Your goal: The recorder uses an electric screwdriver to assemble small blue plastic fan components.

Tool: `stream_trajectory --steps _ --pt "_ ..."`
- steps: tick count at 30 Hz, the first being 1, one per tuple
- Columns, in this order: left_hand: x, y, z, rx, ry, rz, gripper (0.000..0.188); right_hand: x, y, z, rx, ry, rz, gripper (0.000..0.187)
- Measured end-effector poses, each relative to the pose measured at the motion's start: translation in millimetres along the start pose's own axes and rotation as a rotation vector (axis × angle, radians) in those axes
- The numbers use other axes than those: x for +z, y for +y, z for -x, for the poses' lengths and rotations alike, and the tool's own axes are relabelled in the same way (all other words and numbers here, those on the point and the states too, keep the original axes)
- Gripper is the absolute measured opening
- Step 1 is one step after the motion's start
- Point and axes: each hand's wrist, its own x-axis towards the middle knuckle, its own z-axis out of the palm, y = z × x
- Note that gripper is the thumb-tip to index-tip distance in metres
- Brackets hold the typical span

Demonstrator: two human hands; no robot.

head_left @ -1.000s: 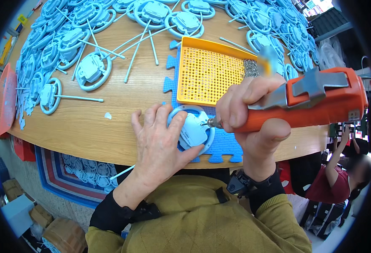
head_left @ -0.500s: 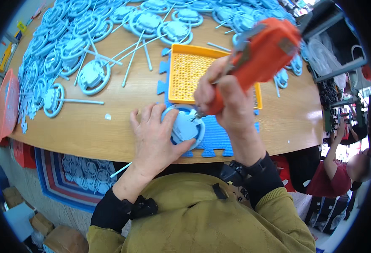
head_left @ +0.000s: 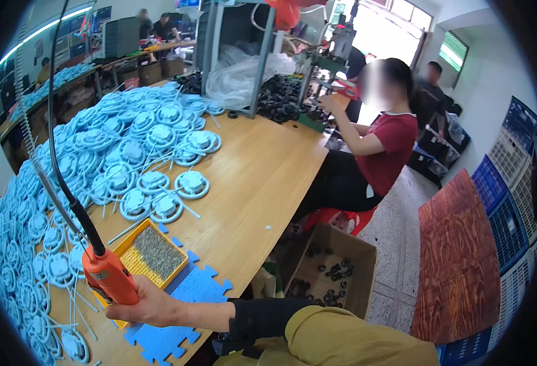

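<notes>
My right hand (head_left: 151, 305) is wrapped round an orange electric screwdriver (head_left: 108, 274). A black cord runs up from the tool's top end, beside a coiled line. Its tip is hidden. Below and beyond the tool, a yellow perforated tray (head_left: 129, 263) holds a heap of small grey screws (head_left: 158, 251). The tray rests partly on a blue foam mat (head_left: 192, 299) with notched edges. Out of the picture is my left hand.
Light-blue round parts with thin stems (head_left: 119, 149) lie piled across the wooden table (head_left: 256, 177). A co-worker in a dark red shirt (head_left: 393, 146) sits past its right edge. A cardboard box (head_left: 357, 262) of black pieces and a wood-patterned board (head_left: 457, 262) stand right.
The view has swung right, bringing the co-worker and room into sight. My left hand and the round part under it have left the picture. My right hand still grips the screwdriver.
</notes>
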Motion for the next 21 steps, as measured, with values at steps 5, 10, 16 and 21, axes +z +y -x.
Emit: stream_trajectory --steps 5,10,16,21 --pt "67.1 -58.7 -105.0 -0.075 0.253 -0.098 0.078 -5.1 1.8 19.1 0.090 -0.069 0.234 0.035" --pt "80.6 -72.7 -172.8 -0.247 0.253 -0.200 0.069 -30.9 -9.2 0.3 -0.187 -0.042 -0.024 0.034" --pt "77.2 -78.3 -170.6 -0.431 0.122 -0.216 0.072 -36.0 18.9 -42.3 -0.301 0.032 0.057 0.035" --pt "81.1 -98.0 -159.2 -0.235 0.242 0.024 0.052 -45.4 40.8 -77.2 -0.279 0.072 0.122 0.038"
